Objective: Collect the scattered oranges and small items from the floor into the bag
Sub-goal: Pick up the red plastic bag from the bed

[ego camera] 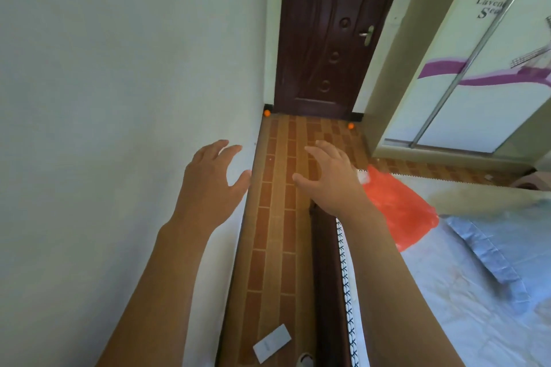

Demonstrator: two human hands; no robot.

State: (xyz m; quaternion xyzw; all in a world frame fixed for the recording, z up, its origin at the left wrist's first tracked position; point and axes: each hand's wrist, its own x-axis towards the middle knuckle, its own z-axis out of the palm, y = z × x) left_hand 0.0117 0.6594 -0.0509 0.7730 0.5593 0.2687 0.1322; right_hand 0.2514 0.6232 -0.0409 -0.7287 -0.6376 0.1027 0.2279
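Two small oranges lie on the brown tiled floor by the door: one orange (267,112) in the left corner against the wall, another orange (351,126) at the right by the door frame. A red plastic bag (396,205) lies on the bed's corner. A grey-white flat box (272,343) lies on the floor close to me, with a small white item (305,360) beside it at the frame's bottom. My left hand (210,179) and my right hand (331,176) are stretched forward, fingers spread, holding nothing. The right hand is just left of the bag.
A narrow strip of tiled floor (277,217) runs between the white wall (119,98) on the left and the bed (462,277) on the right. A dark wooden door (322,39) closes the far end. A wardrobe with sliding doors (465,68) stands at right.
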